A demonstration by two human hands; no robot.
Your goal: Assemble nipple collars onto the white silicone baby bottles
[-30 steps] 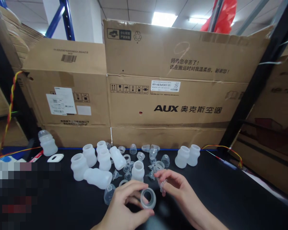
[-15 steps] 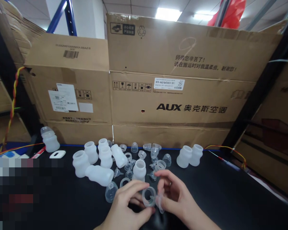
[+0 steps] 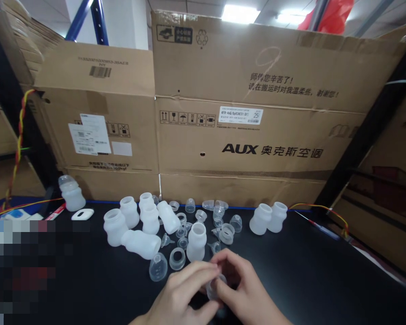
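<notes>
In front of me, a clear bottle collar ring (image 3: 212, 290) is held low between both hands. My left hand (image 3: 184, 293) is closed around the ring's left side. From the other side, my right hand (image 3: 246, 284) closes in, its thumb pressed at the ring's opening against the clear silicone nipple, which the fingers mostly hide. Just beyond my hands a frosted baby bottle (image 3: 196, 243) stands upright without a top. To its left are another collar ring (image 3: 177, 258) and a clear dome cap (image 3: 158, 267).
Several frosted bottles (image 3: 115, 228) stand at left, with one lying bottle (image 3: 142, 243). Two more bottles (image 3: 261, 220) stand at right. Loose nipples, rings and caps (image 3: 226, 234) lie mid-table. A capped bottle (image 3: 71, 194) and white case (image 3: 83, 214) sit far left. Cardboard (image 3: 257, 176) walls the back.
My right hand has moved left against my left hand, bringing the nipple to the collar ring. Before, the nipple and ring were apart and plainly visible. The view has shifted slightly.
</notes>
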